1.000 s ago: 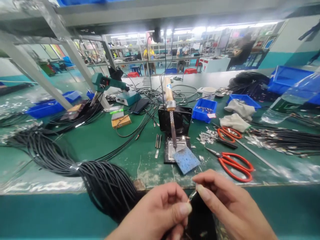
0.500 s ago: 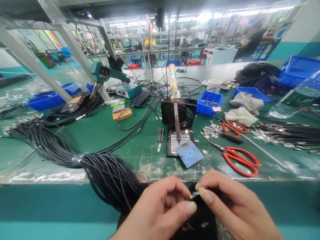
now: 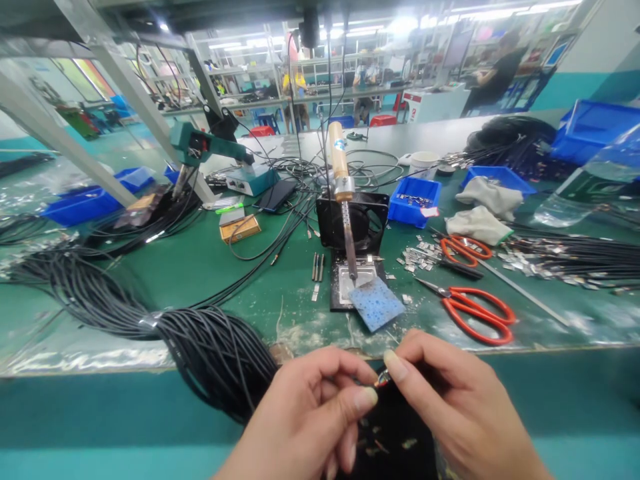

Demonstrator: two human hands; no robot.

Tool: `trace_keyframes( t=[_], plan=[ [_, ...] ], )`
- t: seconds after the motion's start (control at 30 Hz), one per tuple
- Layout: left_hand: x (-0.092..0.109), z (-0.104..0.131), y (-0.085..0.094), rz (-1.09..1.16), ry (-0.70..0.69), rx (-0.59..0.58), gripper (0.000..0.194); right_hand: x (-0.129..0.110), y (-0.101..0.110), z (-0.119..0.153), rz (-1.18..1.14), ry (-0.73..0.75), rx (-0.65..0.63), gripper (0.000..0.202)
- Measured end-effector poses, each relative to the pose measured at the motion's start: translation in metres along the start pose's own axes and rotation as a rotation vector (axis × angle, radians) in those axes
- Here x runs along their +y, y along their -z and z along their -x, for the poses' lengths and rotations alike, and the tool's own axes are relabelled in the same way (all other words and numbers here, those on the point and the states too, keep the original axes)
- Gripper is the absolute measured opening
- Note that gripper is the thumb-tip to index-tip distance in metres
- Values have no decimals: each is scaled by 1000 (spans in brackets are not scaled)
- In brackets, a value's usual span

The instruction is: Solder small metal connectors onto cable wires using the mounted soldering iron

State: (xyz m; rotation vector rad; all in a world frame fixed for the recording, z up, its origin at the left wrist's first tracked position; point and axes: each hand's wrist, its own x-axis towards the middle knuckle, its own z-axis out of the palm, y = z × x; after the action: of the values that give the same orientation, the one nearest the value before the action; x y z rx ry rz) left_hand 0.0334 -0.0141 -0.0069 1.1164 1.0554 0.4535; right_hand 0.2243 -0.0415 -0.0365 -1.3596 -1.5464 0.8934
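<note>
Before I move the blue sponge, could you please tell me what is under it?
The blue sponge overlaps the black base and silvery tray, and extends over the green work surface. Anything lying wholly beneath it is covered and cannot be seen.

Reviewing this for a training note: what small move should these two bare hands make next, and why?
Probably the bare right hand should gently straighten the thin multicoloured wires while the bare left hand holds them firm: they look slightly curved across the small gap between the hands, and both hands seem to pinch them.
</note>
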Motion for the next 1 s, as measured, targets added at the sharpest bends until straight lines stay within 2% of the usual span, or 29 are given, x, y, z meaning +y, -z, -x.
trace_keyframes(
  t=[0.2,0.4,0.67,1.0],
  plan=[
    [-3,-1,3,31,19,-35,26,1,-2,0,-21,-56,-12,37],
    [-6,-4,5,182,43,-57,21,-1,-7,1,-57,-103,27,37],
    [-5,-7,9,329,103,-108,18,1,-11,3,-66,-191,-10,37],
    [-10,-14,11,426,103,-134,20,-2,-18,3,-138,-229,38,39]
  ],
)
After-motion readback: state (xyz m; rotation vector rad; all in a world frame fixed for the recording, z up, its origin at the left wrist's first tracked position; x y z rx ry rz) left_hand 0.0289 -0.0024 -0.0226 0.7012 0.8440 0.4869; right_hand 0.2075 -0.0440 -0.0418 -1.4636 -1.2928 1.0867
